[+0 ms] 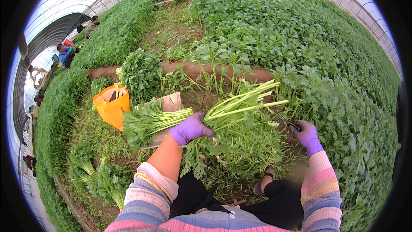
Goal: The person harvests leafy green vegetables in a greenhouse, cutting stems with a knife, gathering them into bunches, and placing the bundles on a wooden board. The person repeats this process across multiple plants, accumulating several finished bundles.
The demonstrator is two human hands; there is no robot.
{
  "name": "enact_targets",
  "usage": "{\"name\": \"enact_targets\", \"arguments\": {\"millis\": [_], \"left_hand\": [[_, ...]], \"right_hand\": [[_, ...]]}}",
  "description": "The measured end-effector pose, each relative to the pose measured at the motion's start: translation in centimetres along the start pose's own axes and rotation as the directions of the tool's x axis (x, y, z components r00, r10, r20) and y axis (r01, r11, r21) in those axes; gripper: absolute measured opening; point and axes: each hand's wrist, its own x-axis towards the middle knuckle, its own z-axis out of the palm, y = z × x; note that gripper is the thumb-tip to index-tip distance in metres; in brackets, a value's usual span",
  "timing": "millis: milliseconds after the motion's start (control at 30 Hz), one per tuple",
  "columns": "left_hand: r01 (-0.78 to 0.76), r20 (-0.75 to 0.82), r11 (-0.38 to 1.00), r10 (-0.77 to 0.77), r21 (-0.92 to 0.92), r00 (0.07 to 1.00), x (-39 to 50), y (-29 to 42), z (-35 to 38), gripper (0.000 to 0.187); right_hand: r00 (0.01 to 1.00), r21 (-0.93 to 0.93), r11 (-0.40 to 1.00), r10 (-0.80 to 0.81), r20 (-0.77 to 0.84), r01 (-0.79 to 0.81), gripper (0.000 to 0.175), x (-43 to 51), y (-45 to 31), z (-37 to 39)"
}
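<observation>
My left hand [193, 129], in a purple glove, is closed around a bunch of leafy greens [241, 109] that look like garland chrysanthemum. Their pale cut stems point up and to the right, while the leaves hang below. In my right hand [305, 135], also gloved, is a small dark tool [284, 119]; its thin far end is too blurred to tell its kind. That tool is just right of the stems. Left of my left hand, a neat bundle of greens [167, 117] lies across a wooden board [172, 102], its stem ends towards my glove.
An orange bag [111, 106] stands left of the board, beside a large bundle of greens [140, 74]. Several tied bundles [109, 182] lie lower left. Dense standing greens [338, 80] fill the right side. Cut leaves cover the soil around my feet. People [64, 54] are far left in the greenhouse.
</observation>
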Motion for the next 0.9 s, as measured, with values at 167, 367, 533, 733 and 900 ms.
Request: {"name": "enact_targets", "arguments": {"millis": [167, 367, 533, 733, 900], "left_hand": [[0.044, 0.037, 0.947, -0.059, 0.319, 0.998, 0.6, 0.8, 1.4, 0.049], [0.100, -0.023, 0.948, -0.098, 0.302, 0.995, 0.3, 1.1, 0.4, 0.048], [0.114, 0.003, 0.937, -0.122, 0.329, 0.993, 1.3, 0.8, 0.9, 0.049], [-0.046, -0.041, 0.597, 0.132, 0.801, 0.990, 0.7, 0.6, 2.2, 0.050], [-0.064, 0.060, -0.001, 0.354, 0.998, 0.933, 1.1, -0.7, 2.7, 0.024]], "right_hand": [[0.890, -0.006, 0.890, -0.456, -0.003, 0.456, 0.033, -0.2, -4.5, 2.7], [0.911, -0.067, 0.917, 0.380, -0.157, -0.394, 0.035, 1.4, 2.2, -1.1], [0.855, -0.057, 0.856, -0.517, -0.041, 0.514, 0.035, -1.5, -2.4, 3.9], [0.902, -0.055, 0.900, 0.432, -0.021, -0.432, 0.048, 2.6, 4.4, 3.7], [0.941, 0.161, 0.931, 0.336, -0.027, -0.328, 0.058, 1.3, 5.6, 2.6]]}}
